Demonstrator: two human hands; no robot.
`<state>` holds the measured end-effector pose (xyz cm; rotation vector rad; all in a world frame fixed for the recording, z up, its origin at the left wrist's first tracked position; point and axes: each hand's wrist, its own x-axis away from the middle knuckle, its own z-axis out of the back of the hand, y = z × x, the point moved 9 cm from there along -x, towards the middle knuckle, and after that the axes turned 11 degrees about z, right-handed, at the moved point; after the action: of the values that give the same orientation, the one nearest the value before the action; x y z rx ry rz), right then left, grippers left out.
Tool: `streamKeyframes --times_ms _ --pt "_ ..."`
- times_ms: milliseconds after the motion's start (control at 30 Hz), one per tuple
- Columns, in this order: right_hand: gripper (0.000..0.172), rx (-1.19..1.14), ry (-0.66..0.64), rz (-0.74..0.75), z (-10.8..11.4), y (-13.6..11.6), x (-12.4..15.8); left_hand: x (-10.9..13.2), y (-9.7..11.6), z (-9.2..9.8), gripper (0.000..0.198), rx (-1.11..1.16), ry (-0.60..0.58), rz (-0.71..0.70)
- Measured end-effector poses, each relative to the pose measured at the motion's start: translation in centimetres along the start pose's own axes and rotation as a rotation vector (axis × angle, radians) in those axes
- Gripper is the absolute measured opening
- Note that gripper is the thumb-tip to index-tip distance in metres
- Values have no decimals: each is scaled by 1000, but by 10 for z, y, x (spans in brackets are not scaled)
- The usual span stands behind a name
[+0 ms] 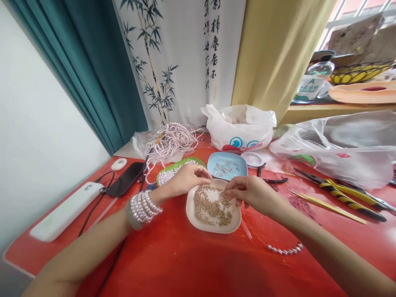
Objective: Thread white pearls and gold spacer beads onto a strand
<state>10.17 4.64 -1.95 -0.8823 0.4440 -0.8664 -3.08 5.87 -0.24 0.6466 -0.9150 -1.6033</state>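
Observation:
My left hand (192, 178) hovers at the upper left rim of a white dish (191, 212), its fingers drawn together in a pinch. Whatever sits between those fingertips is too small to make out. Small gold beads (213, 202) lie scattered in the dish. Over the dish's right rim, my right hand (249, 192) pinches with thumb and fingers. A thin thread (258, 240) runs up toward this hand from a short row of silver pearl beads (285, 250) on the table. Several pearl bracelets (145, 207) circle my left wrist.
Behind the dish are a green tray (168, 168) of pale beads and a blue tray (227, 156) with small metal pieces. Pearl strands (173, 142) are heaped at back left. Pliers (349, 198), tweezers (331, 206) and plastic bags (340, 144) lie right; a phone (126, 180) and white power bank (66, 211) left.

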Motion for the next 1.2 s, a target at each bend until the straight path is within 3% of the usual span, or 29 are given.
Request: streamKeyframes --times_ms 167,333,433,567,633,733,800,1000,1200 --pt "13 -117 3 -3 -1 2 -3 -1 -35 44 9 -90 139 98" --pt "11 -196 30 27 0 1 -6 0 -53 52 11 -173 148 113" --pt "8 -219 26 28 0 0 -6 1 -52 48 12 -241 134 93" --pt "8 -210 35 54 0 -2 -6 10 -27 48 11 -421 280 -13" --pt "10 -203 47 66 1 -3 -7 14 -13 37 12 -439 268 -70" --pt "10 -209 78 75 3 -4 -6 20 3 -5 13 -407 -16 -144" --pt "11 -206 90 83 4 -5 -6 25 11 -25 13 -420 -116 -195" --pt "12 -177 97 99 6 -9 -4 28 24 -56 13 -526 -155 -288" --pt "12 -173 102 124 6 -8 -6 25 23 -66 10 -585 -188 -323"
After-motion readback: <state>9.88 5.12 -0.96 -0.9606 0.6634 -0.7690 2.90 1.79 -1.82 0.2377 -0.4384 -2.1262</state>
